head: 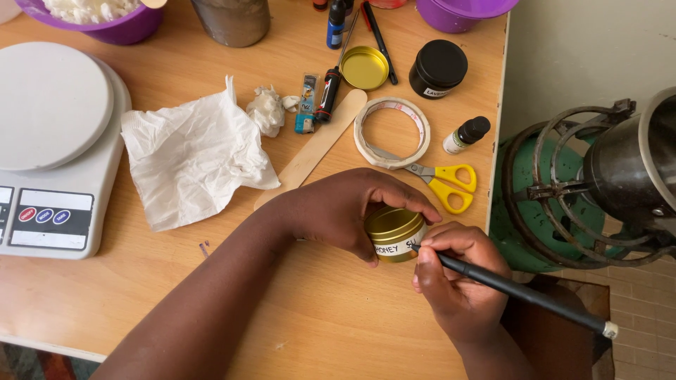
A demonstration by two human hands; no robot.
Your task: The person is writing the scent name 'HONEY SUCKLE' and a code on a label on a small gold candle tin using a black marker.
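Note:
My left hand (338,211) wraps around a small round gold tin (392,229) tipped on its side on the wooden table (211,281). A white strip of tape runs across the tin's side with handwriting on it. My right hand (458,278) grips a black pen (521,292), and its tip touches the white strip. The pen's shaft runs down to the right past the table edge.
A roll of tape (392,131), yellow-handled scissors (443,181), a wooden stick (317,144) and crumpled tissue (190,158) lie behind the hands. A white kitchen scale (53,148) stands at left. A black jar (438,68), small dropper bottle (466,134), gold lid (363,67) and purple bowls sit farther back. A green stove (556,204) is beside the table.

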